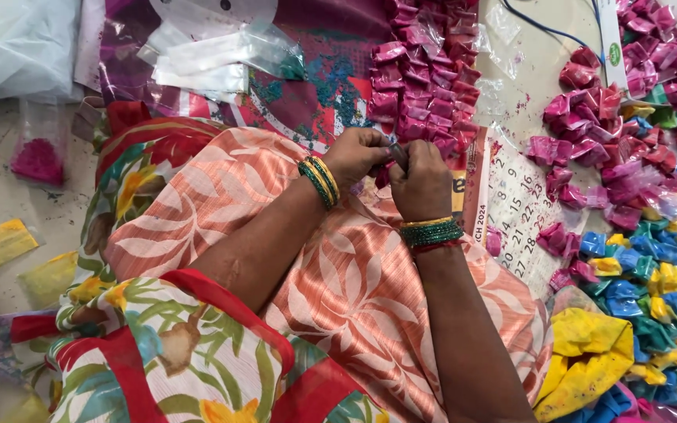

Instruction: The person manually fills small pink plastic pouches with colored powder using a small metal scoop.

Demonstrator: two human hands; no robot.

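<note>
A person sits on the floor with peach leaf-patterned cloth (pixel 338 274) over the lap. To the right lies a wide heap of small plastic packets of blue, yellow and green powder (pixel 652 290); farther off, rows of pink powder packets (pixel 425 78) lie on a printed calendar sheet (pixel 515 204). The left hand (pixel 358 154) and right hand (pixel 421 184), both wearing green and gold bangles, meet at the lap's far edge, fingers pinched together on a small dark object (pixel 398 154), too hidden to identify.

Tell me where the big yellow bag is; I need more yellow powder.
The yellow bag lies at the lower right of the head view, beside the person's right forearm, below the heap of blue, yellow and green packets.
</note>
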